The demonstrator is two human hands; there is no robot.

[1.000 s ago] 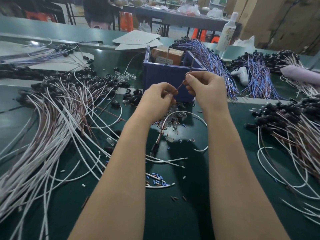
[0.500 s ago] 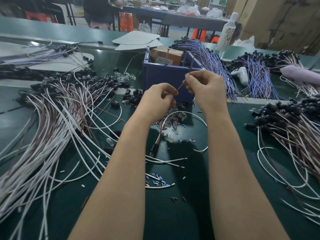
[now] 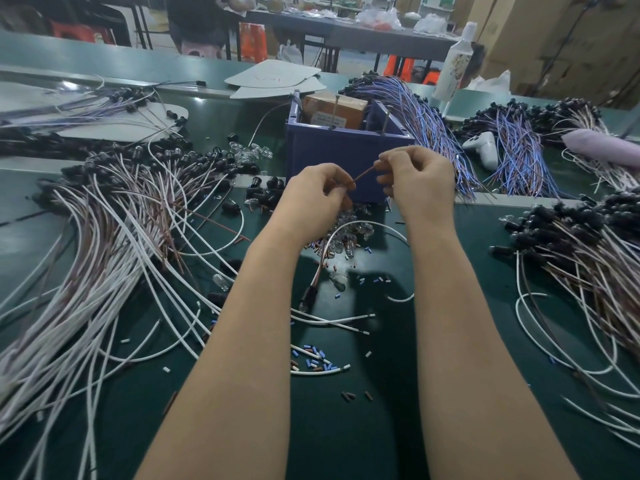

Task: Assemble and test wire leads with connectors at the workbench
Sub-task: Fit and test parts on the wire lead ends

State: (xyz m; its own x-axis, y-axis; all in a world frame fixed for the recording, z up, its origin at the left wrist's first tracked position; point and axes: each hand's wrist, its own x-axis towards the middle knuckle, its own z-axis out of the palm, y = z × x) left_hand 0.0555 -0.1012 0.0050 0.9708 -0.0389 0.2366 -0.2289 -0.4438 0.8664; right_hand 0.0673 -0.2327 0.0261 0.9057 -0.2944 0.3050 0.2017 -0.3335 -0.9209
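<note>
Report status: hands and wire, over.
Left hand and right hand each pinch the brown wire, taut between them. Blue bin beyond, loose glass bulbs beneath. Nothing blocking.

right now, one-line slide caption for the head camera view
Left hand and right hand pinch a brown wire lead over a green workbench piled with lead bundles, before a blue bin.

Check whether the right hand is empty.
No, the right hand pinches the brown wire, and the left hand pinches its other end.
</note>
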